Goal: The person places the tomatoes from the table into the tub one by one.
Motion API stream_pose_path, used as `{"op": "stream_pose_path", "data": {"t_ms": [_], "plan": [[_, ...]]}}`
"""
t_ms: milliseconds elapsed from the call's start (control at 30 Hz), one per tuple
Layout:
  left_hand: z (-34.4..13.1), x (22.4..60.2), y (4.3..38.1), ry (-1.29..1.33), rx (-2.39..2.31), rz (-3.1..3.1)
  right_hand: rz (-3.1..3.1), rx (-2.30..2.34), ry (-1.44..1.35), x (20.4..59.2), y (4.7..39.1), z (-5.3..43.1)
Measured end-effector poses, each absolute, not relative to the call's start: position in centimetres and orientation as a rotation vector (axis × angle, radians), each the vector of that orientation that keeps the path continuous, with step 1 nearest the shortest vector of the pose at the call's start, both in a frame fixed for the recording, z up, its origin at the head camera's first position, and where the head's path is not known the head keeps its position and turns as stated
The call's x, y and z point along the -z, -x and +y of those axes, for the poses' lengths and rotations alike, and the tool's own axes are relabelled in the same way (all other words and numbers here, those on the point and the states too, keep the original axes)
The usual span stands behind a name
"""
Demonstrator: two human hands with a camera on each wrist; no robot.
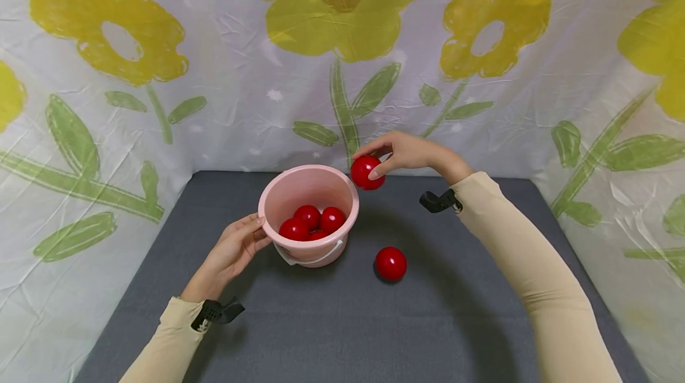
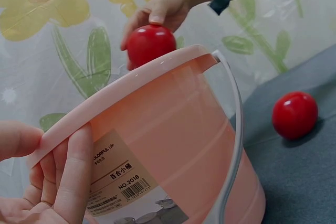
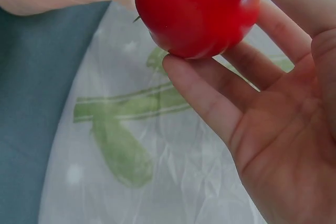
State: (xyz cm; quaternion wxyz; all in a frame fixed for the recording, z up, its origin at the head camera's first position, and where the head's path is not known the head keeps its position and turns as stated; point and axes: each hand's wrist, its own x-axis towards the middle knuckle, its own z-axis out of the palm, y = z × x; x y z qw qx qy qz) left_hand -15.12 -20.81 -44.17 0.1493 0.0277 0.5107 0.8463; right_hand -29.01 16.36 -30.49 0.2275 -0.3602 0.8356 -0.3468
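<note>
A pink bucket [image 1: 314, 255] stands upright with several red tomatoes [image 1: 307, 217] inside. At its left side my left hand [image 1: 238, 247] holds the rim, thumb on the outer top edge and fingers beneath; the left wrist view shows this grip close up. My right hand [image 1: 409, 152] holds another tomato [image 1: 366, 172] between thumb and fingers, by the right edge of the bucket's rim. Thin green tips show on this tomato [image 3: 197, 11] in the right wrist view. One more tomato [image 1: 390, 264] lies on the table to the right of the bucket.
A dark grey cloth [image 1: 332, 335] covers the table. The bucket's white handle [image 1: 316, 261] hangs down at the front. Behind and at both sides hangs a white curtain [image 1: 225, 109] with yellow flowers. A printed label [image 2: 128, 182] is on the bucket's wall.
</note>
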Motion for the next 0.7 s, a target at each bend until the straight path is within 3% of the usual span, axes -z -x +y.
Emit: {"op": "stream_pose_path", "data": {"t_ms": [700], "plan": [[-20.9, 44.1, 15.1, -0.082, -2.423, 1.477, 2.175, 0.893, 1.011, 29.9, 31.0, 9.3]]}}
